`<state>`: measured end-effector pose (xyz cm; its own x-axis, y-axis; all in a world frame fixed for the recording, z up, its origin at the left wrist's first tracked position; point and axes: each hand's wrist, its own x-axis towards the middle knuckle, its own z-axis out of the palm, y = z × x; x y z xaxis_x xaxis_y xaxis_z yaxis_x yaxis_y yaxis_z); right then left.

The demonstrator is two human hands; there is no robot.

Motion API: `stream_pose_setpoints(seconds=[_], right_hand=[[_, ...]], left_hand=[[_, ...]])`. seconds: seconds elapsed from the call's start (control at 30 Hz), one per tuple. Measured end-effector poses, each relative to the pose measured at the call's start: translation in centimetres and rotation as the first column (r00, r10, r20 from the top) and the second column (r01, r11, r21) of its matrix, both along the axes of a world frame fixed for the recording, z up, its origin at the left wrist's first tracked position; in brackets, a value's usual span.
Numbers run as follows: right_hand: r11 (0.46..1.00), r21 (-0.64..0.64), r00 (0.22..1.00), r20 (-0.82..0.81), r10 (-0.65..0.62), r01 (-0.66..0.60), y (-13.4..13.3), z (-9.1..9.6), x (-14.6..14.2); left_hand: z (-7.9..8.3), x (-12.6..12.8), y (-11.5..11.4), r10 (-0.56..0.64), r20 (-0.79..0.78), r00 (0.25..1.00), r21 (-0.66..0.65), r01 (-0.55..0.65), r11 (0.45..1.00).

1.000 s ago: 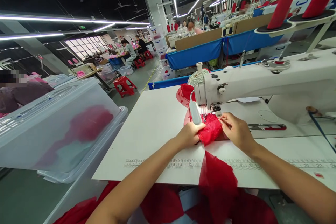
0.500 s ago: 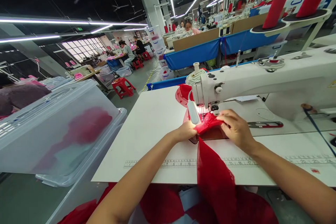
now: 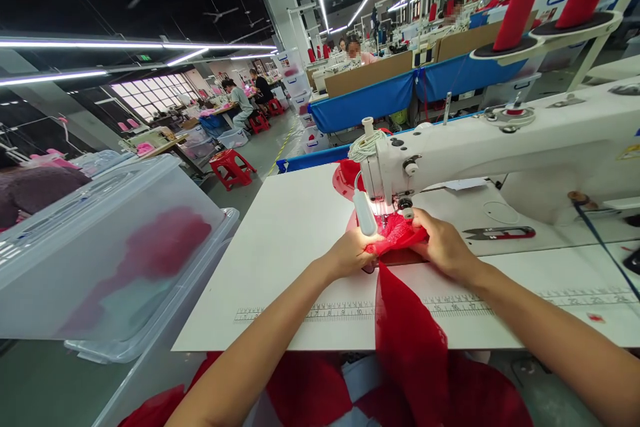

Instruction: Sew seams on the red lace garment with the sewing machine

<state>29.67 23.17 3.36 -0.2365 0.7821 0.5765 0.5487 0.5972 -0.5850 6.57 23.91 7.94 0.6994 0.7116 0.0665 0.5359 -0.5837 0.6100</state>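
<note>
Red lace-like fabric lies under the needle area of a white sewing machine. My left hand grips the fabric's left edge, fingers pressed together just below the small lit lamp. On the other side, my right hand is closed on the fabric's right part, its fingertips partly hidden behind the cloth. A long sheer red piece hangs from the work over the table's front edge down to my lap. More red fabric lies behind the machine head.
Thread snips lie on the machine bed at right. A ruler strip runs along the white table. A clear plastic bin stands at left. Red thread cones rise at upper right. Other people sit at machines farther off.
My right hand has shifted lower and its fingers have moved under the fabric's right edge, which now drops lower. The left hand stays at the left edge. The view has shifted slightly.
</note>
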Motion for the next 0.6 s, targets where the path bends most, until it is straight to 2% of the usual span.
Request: stream_pose_setpoints(seconds=[0.23,0.37,0.47,0.6], right_hand=[[0.975,0.067,0.975,0.078,0.207,-0.212,-0.6,0.5,0.6],[0.942,0.038,0.941,0.083,0.328,-0.332,-0.5,0.6,0.5],[0.945,0.012,0.943,0.062,0.327,-0.328,-0.3,0.6,0.5],[0.962,-0.031,0.962,-0.001,0.272,-0.272,0.0,0.6,0.3]], left_hand=[[-1.3,-0.2,-1.0,-0.038,-0.171,0.985,0.25,0.081,0.965],[-2.7,0.0,-1.1,0.092,-0.128,0.987,0.336,-0.044,0.941],[-3.3,0.1,-1.0,0.164,-0.054,0.985,0.319,-0.139,0.937],[-3.0,0.2,-0.6,0.202,0.075,0.976,0.212,-0.214,0.954]])
